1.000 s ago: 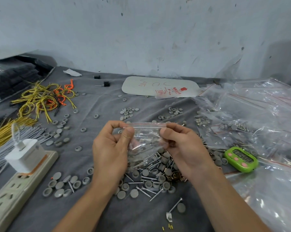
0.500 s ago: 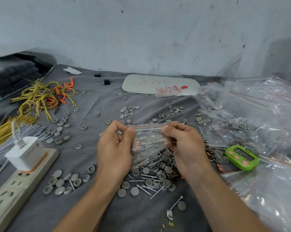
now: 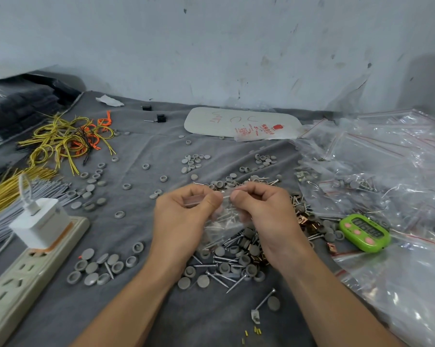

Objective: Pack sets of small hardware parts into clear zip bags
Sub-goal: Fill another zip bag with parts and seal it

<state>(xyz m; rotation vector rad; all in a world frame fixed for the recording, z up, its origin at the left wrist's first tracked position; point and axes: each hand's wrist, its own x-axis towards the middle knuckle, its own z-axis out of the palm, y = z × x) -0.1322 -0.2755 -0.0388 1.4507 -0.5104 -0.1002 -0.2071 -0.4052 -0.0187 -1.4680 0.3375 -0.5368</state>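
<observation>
Hands: left (image 3: 183, 216) and right (image 3: 262, 216) each pinch the top edge of a clear bag (image 3: 224, 221) hanging between them, screws inside, above the parts pile (image 3: 234, 261).

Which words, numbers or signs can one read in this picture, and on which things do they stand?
"5": red print on the white pack by the wall; the rest of that print is too small.
Red handwritten marks on the same pack: not legible.
Digits on the green timer: too blurred to read.
</observation>
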